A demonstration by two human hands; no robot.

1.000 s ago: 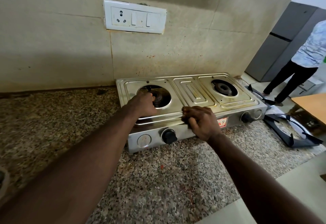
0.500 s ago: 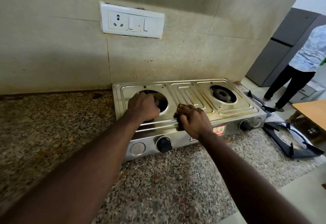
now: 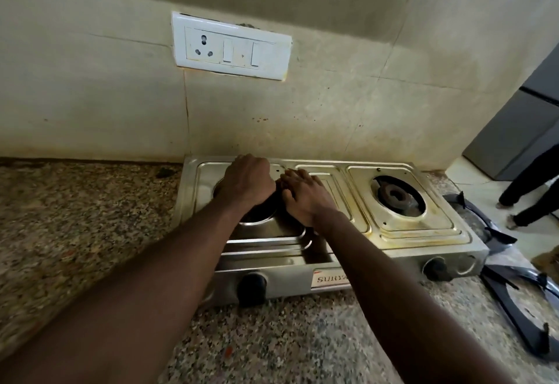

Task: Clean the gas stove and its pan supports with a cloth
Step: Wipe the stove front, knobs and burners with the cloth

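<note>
Steel two-burner gas stove point(image 3: 423, 234) on speckled granite tabletop point(image 3: 90, 217): left hand point(image 3: 248, 181) curled, grip unclear, right hand point(image 3: 305, 196) spread flat; two black pan supports point(image 3: 514, 317) alongside.

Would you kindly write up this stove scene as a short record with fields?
gas stove: steel, two burners, on the granite counter against the wall
left hand: fingers curled, over the left burner opening; what it holds is hidden
right hand: lies on the stove top beside it, fingers fairly straight
right burner: bare, no support on it
pan supports: black, off the stove, on the counter to its right
cloth: not visible in either hand
</note>
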